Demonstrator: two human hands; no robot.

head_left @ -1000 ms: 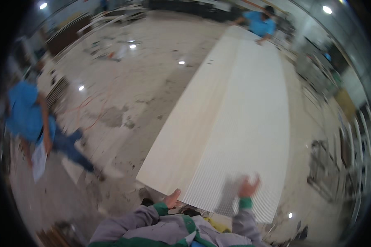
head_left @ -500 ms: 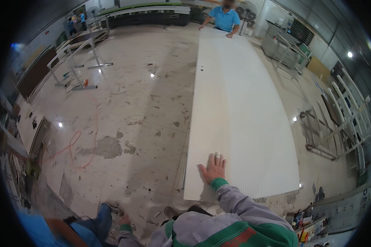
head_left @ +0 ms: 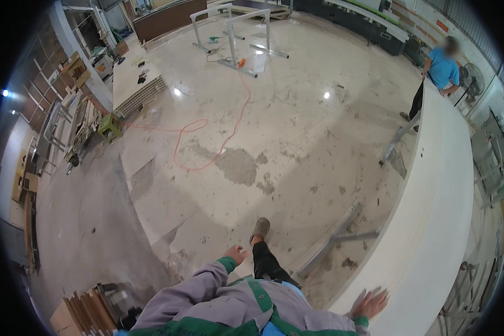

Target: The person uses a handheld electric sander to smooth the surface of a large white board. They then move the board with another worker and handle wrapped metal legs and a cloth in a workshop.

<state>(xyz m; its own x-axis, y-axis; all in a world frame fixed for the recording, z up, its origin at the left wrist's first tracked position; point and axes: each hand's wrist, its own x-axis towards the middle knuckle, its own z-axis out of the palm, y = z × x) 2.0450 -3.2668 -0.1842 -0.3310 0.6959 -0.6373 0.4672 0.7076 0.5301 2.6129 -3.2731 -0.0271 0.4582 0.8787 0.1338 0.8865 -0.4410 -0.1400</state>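
A long white panel (head_left: 431,224) runs along the right side, resting on grey metal stands (head_left: 337,238). My right hand (head_left: 371,304) lies on its near end, palm down with fingers spread, gripping nothing. My left hand (head_left: 236,255) hangs over the floor beside my outstretched leg, its fingers loosely curved and apart, holding nothing. At the panel's far end a co-worker in a blue shirt (head_left: 445,70) has a hand at its edge.
An orange cable (head_left: 207,168) loops across the worn floor. Beyond it stand white metal trestles (head_left: 229,36). Stacked boards (head_left: 137,87) and a green stool (head_left: 110,127) are at the left. Brown boards (head_left: 87,311) lean at the lower left.
The view has turned left, so the panel now sits at the right. My left hand has come forward, and my foot now shows stepped out. The blue-clad person at lower left is out of view.
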